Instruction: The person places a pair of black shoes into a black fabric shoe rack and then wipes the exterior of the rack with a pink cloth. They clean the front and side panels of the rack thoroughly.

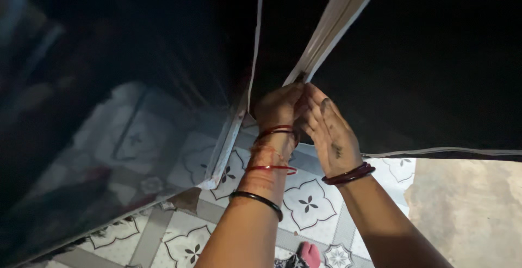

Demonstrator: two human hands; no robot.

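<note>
Both hands, left hand (pixel 280 107) and right hand (pixel 326 129), pinch closed on the white-edged zip seam (pixel 326 34) of dark mesh netting (pixel 136 83). Zipping stage, judged; next needs a steady upward pull.

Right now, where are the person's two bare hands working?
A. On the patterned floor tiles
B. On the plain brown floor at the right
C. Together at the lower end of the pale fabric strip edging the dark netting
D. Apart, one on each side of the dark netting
C: the left hand and right hand meet, fingertips touching, at the lower end of the pale fabric strip of the dark netting, well above the patterned floor tiles.
</note>
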